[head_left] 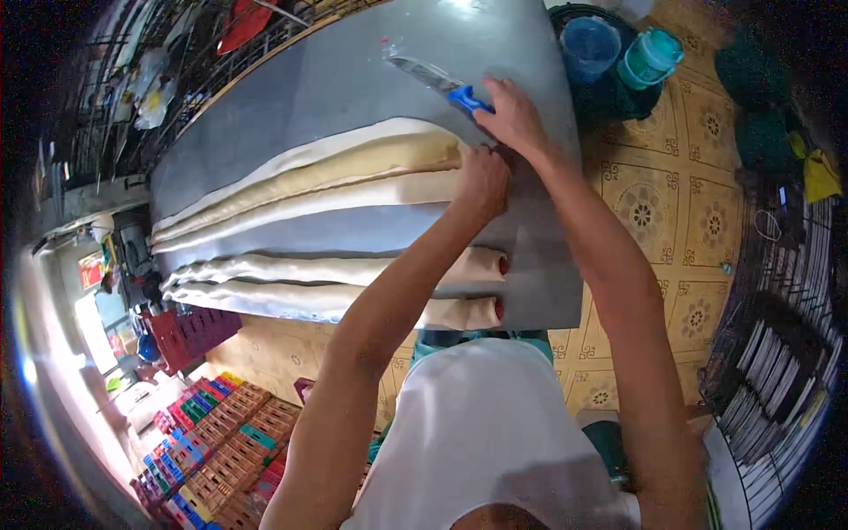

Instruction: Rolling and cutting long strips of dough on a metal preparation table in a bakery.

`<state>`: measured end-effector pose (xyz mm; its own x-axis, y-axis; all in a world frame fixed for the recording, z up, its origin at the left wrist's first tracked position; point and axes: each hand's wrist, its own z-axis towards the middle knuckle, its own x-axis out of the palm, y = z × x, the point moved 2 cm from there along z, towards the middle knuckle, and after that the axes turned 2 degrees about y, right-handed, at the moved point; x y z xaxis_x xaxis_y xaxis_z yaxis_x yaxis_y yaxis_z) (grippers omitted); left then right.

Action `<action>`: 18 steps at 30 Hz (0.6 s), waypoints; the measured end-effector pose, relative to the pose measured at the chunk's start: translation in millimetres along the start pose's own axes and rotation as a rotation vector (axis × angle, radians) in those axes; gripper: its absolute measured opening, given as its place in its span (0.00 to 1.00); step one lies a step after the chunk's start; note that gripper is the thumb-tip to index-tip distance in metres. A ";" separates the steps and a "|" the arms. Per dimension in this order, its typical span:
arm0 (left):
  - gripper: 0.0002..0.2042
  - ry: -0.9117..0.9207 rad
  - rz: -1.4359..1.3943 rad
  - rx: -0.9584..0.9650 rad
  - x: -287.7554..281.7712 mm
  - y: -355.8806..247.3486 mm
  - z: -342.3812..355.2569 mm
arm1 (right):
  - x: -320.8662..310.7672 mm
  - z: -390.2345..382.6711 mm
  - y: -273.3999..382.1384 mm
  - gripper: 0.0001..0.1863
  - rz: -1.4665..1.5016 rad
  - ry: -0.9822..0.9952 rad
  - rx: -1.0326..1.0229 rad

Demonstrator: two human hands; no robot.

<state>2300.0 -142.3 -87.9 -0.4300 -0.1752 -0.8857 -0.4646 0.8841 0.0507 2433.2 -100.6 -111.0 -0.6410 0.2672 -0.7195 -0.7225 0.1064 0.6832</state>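
On the grey table lies a long pale dough sheet (pixel 353 194) with a thick yellowish filling strip (pixel 362 168) along it. My left hand (pixel 486 183) is closed at the right end of this sheet, its fingers curled on the dough edge. Farther up, my right hand (pixel 515 117) has its fingers apart, with the blue handle of a knife (pixel 437 78) between thumb and forefinger. The knife lies on the table, blade pointing left. Nearer me are two long rolled dough logs (pixel 309 268) (pixel 450 313), with dark red filling showing at their right ends.
The grey table (pixel 327 79) ends just right of my hands. Beyond that edge stand a blue tub (pixel 590 49) and a turquoise container (pixel 652 58) on a dark round drum. Stacked crates (pixel 221 442) fill the lower left. Wire racks (pixel 768 389) stand at right over patterned floor tiles.
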 end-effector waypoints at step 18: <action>0.30 -0.733 -1.031 -0.740 268.3 11.8 -494.8 | 35.0 -204.9 176.8 0.11 0.987 0.255 0.454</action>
<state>1796.2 -393.3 -96.5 0.7075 -0.1237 -0.6958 -0.6962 0.0474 -0.7163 2229.9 -268.7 -40.9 -0.9538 0.2287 0.1949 0.2611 0.3099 0.9142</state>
